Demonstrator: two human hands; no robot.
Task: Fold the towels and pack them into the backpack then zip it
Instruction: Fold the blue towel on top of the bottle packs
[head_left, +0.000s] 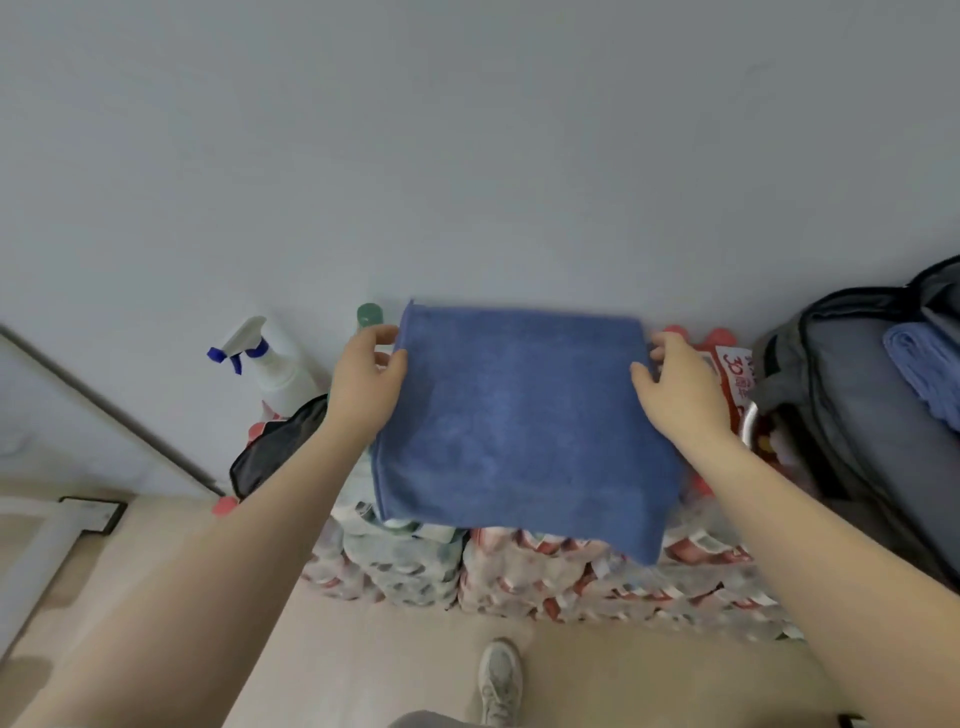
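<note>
A blue towel (519, 426), folded into a rough square, lies over stacked packs of bottles in the middle of the view. My left hand (366, 379) pinches its far left corner. My right hand (680, 384) grips its far right edge. At the far right a grey backpack (841, 395) stands unzipped, and another folded blue towel (924, 374) lies inside it.
A white spray bottle (275, 369) with a blue trigger and a green-capped bottle (370, 314) stand against the wall at the left. A black bag (280, 447) lies beside them. Shrink-wrapped bottle packs (519, 571) sit below the towel. My shoe (500, 680) is on the beige floor.
</note>
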